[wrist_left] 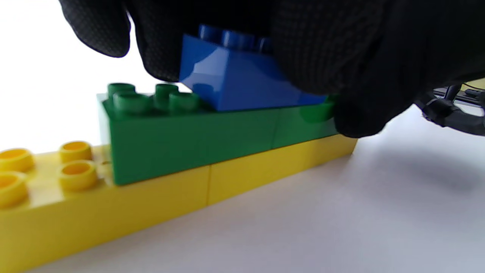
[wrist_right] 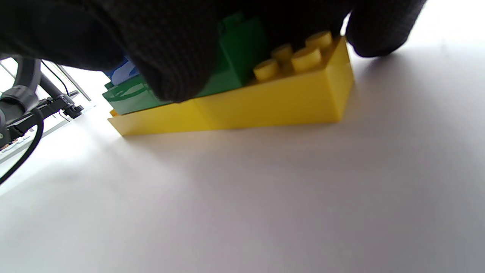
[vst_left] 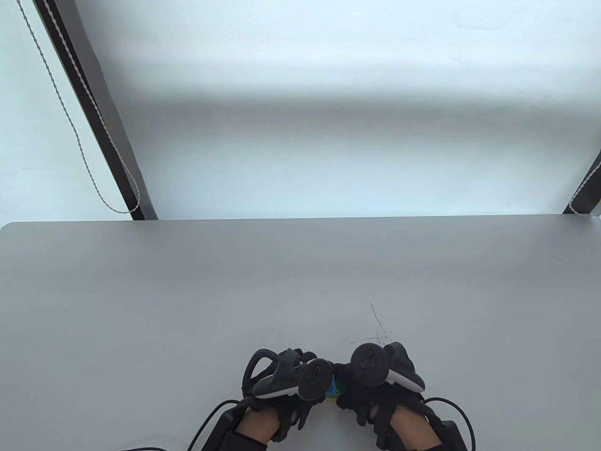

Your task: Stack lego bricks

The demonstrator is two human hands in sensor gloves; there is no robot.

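A row of yellow bricks lies end to end on the table, with a row of green bricks pressed on top. A blue brick sits tilted on the green row, one end raised. My left hand grips the blue brick from above with its fingers. My right hand holds the other end of the stack, its fingers lying over the green brick above the yellow base. In the table view only a sliver of the bricks shows between the hands.
The grey table stretches away from the hands, with a few scratch marks just beyond the right hand. Black glove cables trail off the front edge. A dark frame post stands behind the table's far left.
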